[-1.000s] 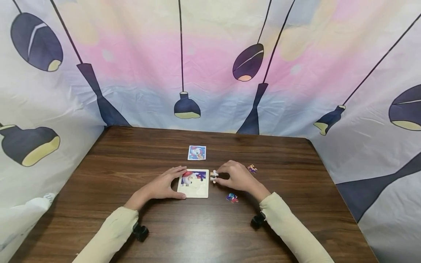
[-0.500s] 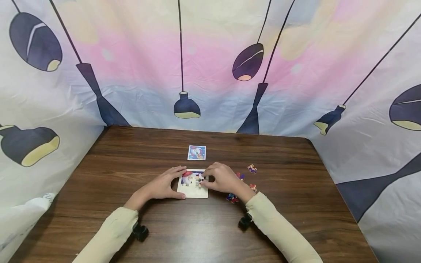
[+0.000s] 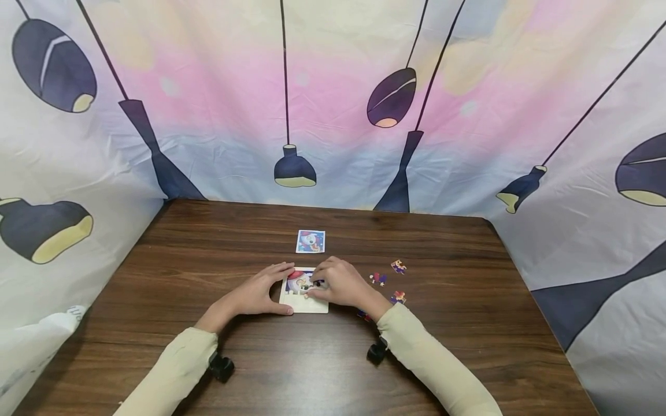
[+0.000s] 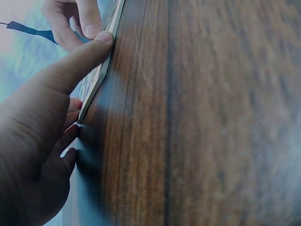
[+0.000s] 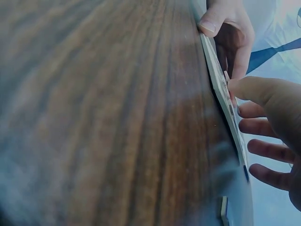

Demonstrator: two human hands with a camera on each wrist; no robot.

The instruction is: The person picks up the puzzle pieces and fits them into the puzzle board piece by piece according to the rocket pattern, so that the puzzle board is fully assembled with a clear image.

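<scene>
- Your left hand [image 3: 262, 292] is spread wide and holds the puzzle tray [image 3: 302, 304] at its left side: thumb on the near edge, fingers at the far corner.
- Your right hand [image 3: 340, 283] has its thumb and fingertips drawn almost together, pinching a pale puzzle piece [image 3: 306, 288] over the tray; you cannot tell from these views whether the piece is seated.
- The tray lies flat on your wooden table [image 3: 270, 364], its near part bare cream, picture showing farther back.
- A printed card [image 3: 310, 241] lies just beyond the tray.
- Loose pieces [image 3: 398, 266] lie right of the tray, one partly hidden by your right wrist.
</scene>
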